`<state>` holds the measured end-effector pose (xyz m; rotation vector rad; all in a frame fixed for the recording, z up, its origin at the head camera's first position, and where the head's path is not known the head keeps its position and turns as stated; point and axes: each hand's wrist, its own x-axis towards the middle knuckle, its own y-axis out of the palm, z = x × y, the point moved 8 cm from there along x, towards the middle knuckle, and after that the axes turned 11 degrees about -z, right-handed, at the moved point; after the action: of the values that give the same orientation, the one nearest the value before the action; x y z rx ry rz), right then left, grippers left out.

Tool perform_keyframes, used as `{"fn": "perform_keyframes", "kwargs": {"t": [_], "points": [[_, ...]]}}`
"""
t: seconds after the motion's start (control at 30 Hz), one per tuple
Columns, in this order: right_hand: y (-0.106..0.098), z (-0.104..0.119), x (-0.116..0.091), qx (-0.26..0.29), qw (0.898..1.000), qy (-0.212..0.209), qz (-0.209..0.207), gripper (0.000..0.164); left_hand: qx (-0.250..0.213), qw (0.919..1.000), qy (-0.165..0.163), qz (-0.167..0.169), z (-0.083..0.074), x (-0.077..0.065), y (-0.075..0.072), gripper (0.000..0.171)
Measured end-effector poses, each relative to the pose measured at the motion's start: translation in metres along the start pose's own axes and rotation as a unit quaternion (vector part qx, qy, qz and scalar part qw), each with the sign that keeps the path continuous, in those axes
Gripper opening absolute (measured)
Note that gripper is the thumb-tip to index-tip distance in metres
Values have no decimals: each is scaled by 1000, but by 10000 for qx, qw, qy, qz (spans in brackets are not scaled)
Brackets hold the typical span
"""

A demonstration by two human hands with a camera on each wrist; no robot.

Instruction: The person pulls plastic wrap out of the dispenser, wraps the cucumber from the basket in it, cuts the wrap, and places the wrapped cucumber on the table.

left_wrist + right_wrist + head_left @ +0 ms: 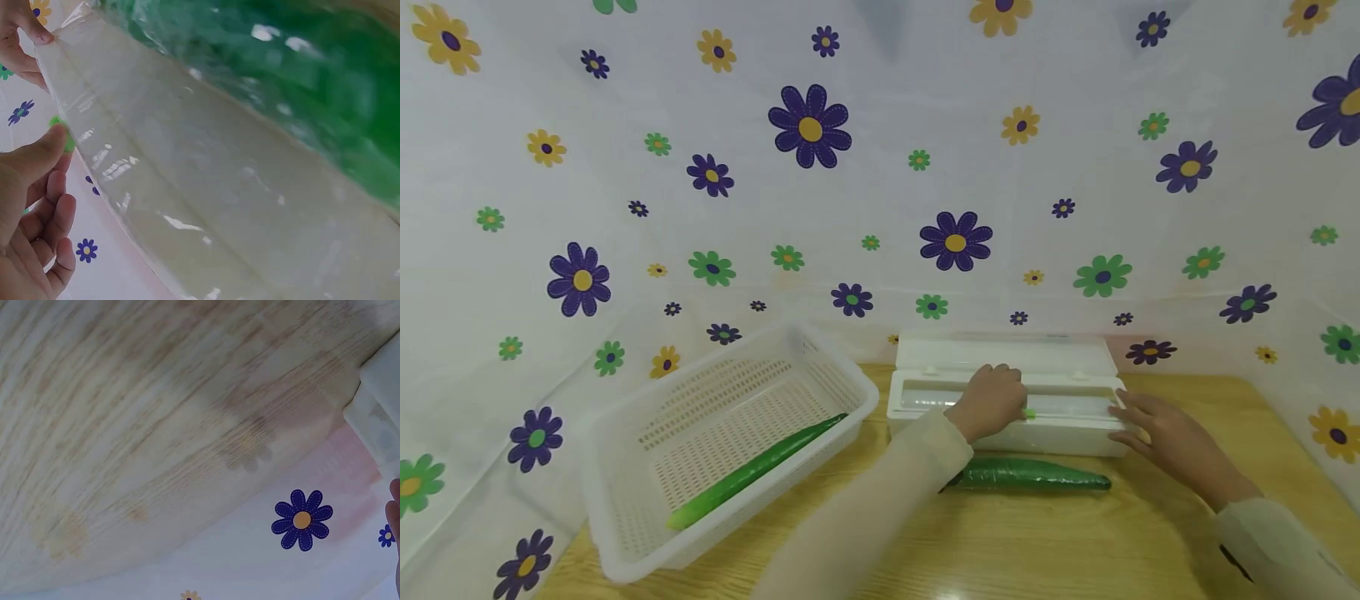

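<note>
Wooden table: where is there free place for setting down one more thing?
Table: bare before the wrapped cucumber, between the sleeves; also right of the right hand. Basket: open floor behind its cucumber. Crowded: around the white box, with the left hand over it and the wrapped cucumber close in front.

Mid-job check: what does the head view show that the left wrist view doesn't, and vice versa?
Head only: the white basket, the cucumber in it, the film roll and the open lid.

Left wrist only: the palm side of the left hand, its thumb on the green slider.

Both: left and right hand, slider, white box, wrapped cucumber and flowered cloth.
</note>
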<state>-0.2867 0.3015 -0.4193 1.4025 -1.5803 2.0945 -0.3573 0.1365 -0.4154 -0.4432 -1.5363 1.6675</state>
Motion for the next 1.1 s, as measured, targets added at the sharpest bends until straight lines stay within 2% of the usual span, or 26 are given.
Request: {"fn": "perform_keyframes", "kwargs": {"t": [0.17,0.37,0.6,0.73,0.9,1.0,1.1], "points": [[3,8,-3,-8,9994,-253,-218,44,303,9995,90,32,8,-18,1,24],[8,14,0,-38,9996,-173,-200,42,688,9976,10,-87,16,-32,-2,25],[10,17,1,-160,9987,-350,-347,69,764,9971,-45,-15,22,-40,-6,25],[8,16,4,-228,9978,-492,-374,70,917,9956,-174,36,43,-54,-8,22],[0,12,6,-412,9967,-624,-303,72,1112,9915,-626,237,79,-82,-14,24],[-1,12,5,-485,9958,-736,-231,73,1179,9903,-694,223,89,-93,-18,25],[2,11,3,-531,9956,-767,-124,75,1157,9907,-685,206,93,-98,-18,22]]}}
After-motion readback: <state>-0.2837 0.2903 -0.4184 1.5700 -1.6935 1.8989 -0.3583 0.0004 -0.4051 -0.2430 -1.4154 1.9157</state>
